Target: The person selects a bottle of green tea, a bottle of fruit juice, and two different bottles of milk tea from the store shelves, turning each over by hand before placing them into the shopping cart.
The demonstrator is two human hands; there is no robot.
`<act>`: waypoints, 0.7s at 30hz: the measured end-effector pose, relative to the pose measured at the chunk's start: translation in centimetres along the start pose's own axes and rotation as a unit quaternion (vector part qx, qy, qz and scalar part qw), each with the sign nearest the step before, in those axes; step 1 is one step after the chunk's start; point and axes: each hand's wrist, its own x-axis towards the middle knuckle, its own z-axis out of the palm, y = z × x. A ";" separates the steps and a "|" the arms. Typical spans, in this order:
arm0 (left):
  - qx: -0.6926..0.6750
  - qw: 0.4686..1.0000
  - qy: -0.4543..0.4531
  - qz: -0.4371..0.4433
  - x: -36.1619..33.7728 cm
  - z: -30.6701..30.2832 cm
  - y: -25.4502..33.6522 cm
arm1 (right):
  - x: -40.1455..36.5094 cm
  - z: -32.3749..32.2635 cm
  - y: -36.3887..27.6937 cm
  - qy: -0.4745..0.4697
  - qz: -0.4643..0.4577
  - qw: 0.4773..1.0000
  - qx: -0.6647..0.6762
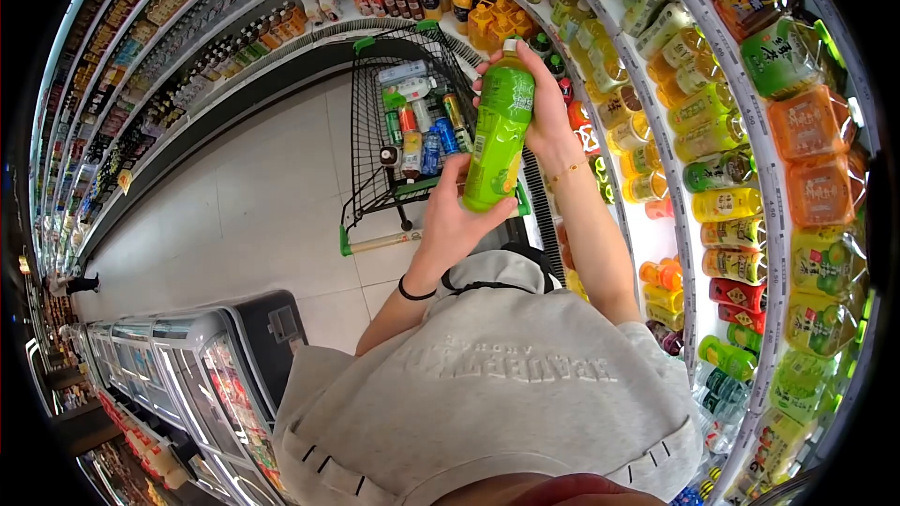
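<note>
A green drink bottle (500, 131) with a light cap is held up in front of my chest, tilted a little. My left hand (459, 211) is closed round its lower end, with the thumb along the base. Near the cap, my right hand (542, 98) grips the upper part from the right side. Just beyond the bottle stands a black wire shopping cart (361, 131) with green corners. Inside it lie several bottles and cans (417, 122), among them blue cans (431, 152); the held bottle hides part of the cart.
Drink shelves (689, 225) packed with bottles curve along my right side and round the front. Another long shelf (187, 112) runs along the left. Chest freezers (202, 356) stand behind me at lower left. Pale floor tiles (244, 197) lie between. A distant person (80, 283) is at far left.
</note>
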 end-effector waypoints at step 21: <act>-0.045 0.982 0.130 0.127 -0.2 1.7 -2.9 | 1.2 -0.4 -0.4 -0.097 -0.020 0.994 0.049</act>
